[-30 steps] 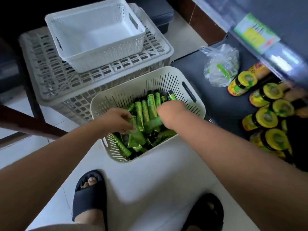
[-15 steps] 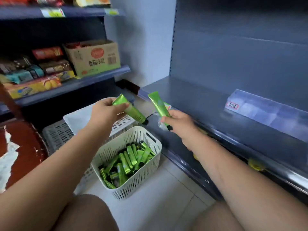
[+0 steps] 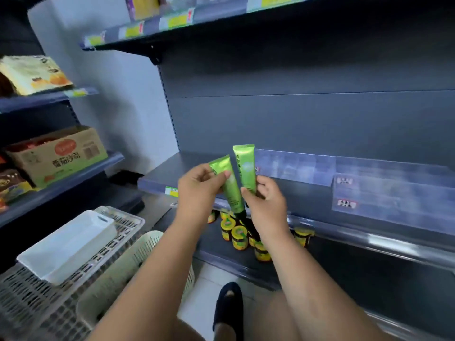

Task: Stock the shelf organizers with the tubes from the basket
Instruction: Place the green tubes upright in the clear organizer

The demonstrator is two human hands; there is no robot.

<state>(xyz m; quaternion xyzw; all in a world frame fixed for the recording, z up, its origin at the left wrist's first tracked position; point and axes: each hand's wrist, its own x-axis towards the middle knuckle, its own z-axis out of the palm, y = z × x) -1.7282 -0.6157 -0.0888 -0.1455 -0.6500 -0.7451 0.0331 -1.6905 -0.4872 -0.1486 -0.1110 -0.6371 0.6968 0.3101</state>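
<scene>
Up in front of the grey shelf, the left hand is pinching one green tube near its flat end, cap pointing down, while the right hand is gripping a second tube upright just beside it. Both are hovering near the clear organizers, with the basket sitting low at left.

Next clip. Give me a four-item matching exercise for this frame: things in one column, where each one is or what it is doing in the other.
Things:
1. left hand
2. clear organizers
3. yellow-lidded jars
4. white bin

Places or states:
A. on top of the grey crate
B. standing on the bottom shelf
C. gripping a tilted green tube
D. on the middle shelf

Pairs: 1-C, 2-D, 3-B, 4-A.
</scene>
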